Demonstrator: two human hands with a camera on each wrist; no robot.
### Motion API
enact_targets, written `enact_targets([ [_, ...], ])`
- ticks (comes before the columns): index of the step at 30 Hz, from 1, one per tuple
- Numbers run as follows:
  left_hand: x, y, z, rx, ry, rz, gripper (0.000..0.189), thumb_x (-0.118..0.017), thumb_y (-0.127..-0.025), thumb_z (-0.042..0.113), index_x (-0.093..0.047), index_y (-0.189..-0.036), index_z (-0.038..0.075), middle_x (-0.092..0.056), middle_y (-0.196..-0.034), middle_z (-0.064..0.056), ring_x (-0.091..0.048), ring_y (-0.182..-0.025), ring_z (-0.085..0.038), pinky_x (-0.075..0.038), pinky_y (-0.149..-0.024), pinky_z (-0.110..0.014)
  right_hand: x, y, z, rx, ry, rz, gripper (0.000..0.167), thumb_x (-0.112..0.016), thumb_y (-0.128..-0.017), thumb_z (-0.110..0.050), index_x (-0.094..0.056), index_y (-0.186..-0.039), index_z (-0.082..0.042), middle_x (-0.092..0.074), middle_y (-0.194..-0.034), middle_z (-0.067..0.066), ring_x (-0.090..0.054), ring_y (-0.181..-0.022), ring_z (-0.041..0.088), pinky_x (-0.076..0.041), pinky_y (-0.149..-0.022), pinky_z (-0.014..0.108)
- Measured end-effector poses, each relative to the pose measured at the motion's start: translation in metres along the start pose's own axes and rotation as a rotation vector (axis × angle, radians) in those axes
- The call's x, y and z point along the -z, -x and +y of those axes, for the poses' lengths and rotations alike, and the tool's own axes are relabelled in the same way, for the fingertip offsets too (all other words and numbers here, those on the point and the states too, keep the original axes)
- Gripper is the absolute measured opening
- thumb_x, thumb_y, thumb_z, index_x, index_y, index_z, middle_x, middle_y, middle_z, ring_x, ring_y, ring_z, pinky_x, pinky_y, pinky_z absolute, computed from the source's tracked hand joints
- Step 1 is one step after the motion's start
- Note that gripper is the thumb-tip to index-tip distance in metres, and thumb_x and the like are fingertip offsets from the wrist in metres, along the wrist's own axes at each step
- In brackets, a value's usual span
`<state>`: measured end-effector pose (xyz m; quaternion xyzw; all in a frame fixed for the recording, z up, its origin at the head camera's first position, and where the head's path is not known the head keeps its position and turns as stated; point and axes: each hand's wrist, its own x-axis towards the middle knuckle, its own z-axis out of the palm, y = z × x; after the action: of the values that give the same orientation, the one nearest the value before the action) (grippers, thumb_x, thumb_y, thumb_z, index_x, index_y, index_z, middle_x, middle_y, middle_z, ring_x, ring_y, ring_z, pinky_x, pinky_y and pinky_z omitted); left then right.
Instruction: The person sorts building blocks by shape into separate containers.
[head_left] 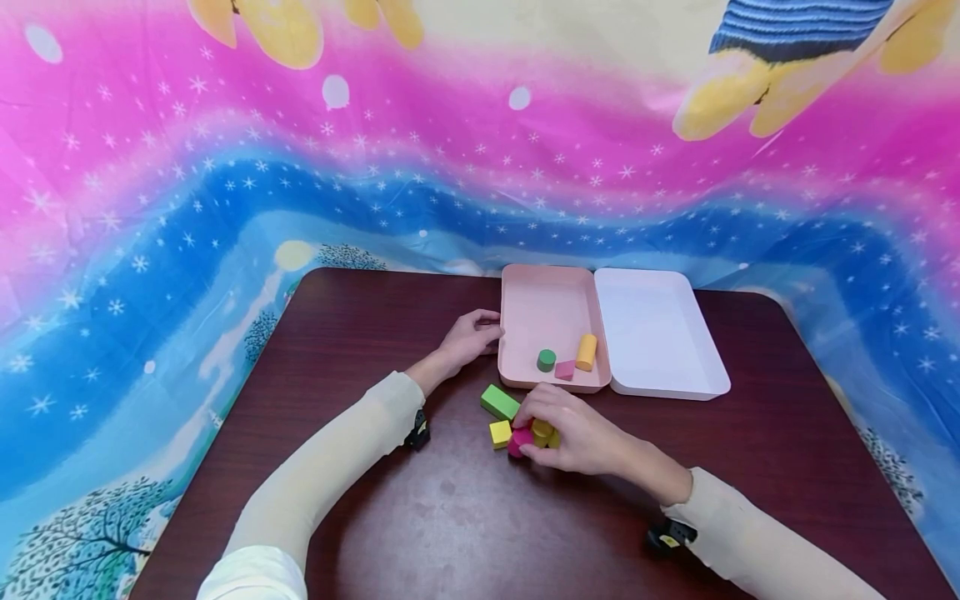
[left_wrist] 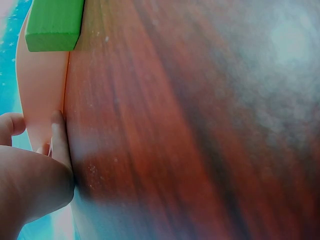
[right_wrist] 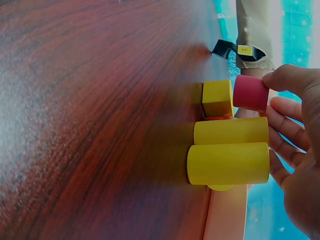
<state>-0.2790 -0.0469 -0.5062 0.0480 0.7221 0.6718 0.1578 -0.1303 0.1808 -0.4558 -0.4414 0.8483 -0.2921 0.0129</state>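
In the right wrist view, my right hand [right_wrist: 305, 130] pinches a red-pink cylinder block [right_wrist: 251, 93] between thumb and fingers, raised over the table. Beside it two yellow cylinder blocks [right_wrist: 227, 163] stand upright, with a yellow cube [right_wrist: 217, 98] just behind. In the head view my right hand [head_left: 573, 429] is over this group, partly hiding it. A light green rectangular block [head_left: 500, 402] lies between the group and the pink box. My left hand [head_left: 468, 337] rests at the left wall of the pink box [head_left: 551, 300], its extended fingers touching the side.
Inside the pink box, near its front wall, lie a green cylinder [head_left: 546, 360], a pink wedge-like block [head_left: 565, 370] and an orange cylinder [head_left: 587, 352]. A white lid or tray [head_left: 660, 333] adjoins the box on the right. Behind the dark table [head_left: 420, 517] hangs a patterned cloth.
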Motion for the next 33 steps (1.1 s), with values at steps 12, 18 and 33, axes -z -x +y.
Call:
enact_targets([
  [12,0.0002,-0.0007,-0.0007,-0.001,0.001,0.001,0.044,-0.063,-0.106,0.013,-0.054,-0.147,-0.001,-0.066,-0.134,-0.019,-0.068,-0.12,-0.03,-0.063,-0.093,-0.038,-0.0003,-0.0012,0.0007,0.017,-0.015,0.025,0.026,-0.087,-0.088,-0.02,-0.072,-0.109,-0.019,-0.066,-0.11,-0.01,-0.058,-0.106,0.008,-0.057,-0.092,0.029],
  [18,0.0002,-0.0014,-0.0008,-0.006,0.009,-0.003,0.044,-0.063,-0.106,0.012,-0.053,-0.147,-0.002,-0.065,-0.136,-0.021,-0.067,-0.122,-0.031,-0.062,-0.094,-0.04,-0.0009,-0.0023,0.0034,0.045,-0.024,0.078,0.027,-0.086,-0.087,-0.017,-0.072,-0.109,-0.017,-0.068,-0.109,-0.009,-0.061,-0.103,0.011,-0.057,-0.09,0.029],
  [33,-0.0002,-0.0003,-0.0001,-0.006,0.011,-0.006,0.045,-0.063,-0.106,0.012,-0.053,-0.147,-0.003,-0.065,-0.136,-0.021,-0.067,-0.123,-0.032,-0.062,-0.096,-0.041,0.0075,-0.0018,0.0078,-0.073,-0.139,0.102,0.033,-0.09,-0.084,-0.012,-0.071,-0.111,-0.017,-0.068,-0.112,-0.008,-0.067,-0.1,0.021,-0.065,-0.083,0.044],
])
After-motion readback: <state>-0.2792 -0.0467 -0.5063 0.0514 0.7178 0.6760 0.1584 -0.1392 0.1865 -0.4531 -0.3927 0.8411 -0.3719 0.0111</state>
